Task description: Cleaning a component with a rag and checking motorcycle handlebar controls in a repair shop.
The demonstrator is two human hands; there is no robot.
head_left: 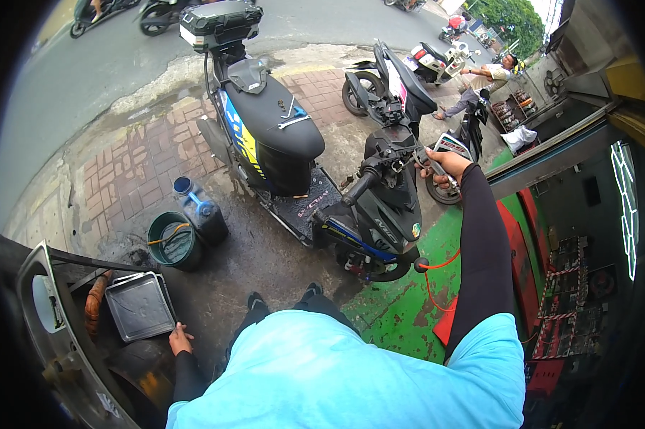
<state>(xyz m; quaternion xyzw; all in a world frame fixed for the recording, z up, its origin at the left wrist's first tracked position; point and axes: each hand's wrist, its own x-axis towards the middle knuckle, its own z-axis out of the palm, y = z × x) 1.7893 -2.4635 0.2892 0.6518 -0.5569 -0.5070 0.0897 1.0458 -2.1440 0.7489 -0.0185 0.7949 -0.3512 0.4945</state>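
Note:
My right arm reaches out to the front of a black scooter (387,214) with blue and yellow side panels. Beside its handlebar, my right hand (444,170) is closed around a grey metal tool (437,166), whose exact kind I cannot make out. A white panel or pack with red and green marks (452,146) shows just past the fingers; whether I touch it is unclear. Low at my side, my left hand (181,339) has its fingers apart and holds nothing. It is nearest to the corner of a grey metal tray (141,307).
Wrenches (294,121) lie on the scooter's seat. A green bucket (174,242) and a dark jug (202,211) stand left of the scooter. A red hose (442,266) hangs near my right arm. Other motorcycles (401,86) and a seated person (490,75) are beyond.

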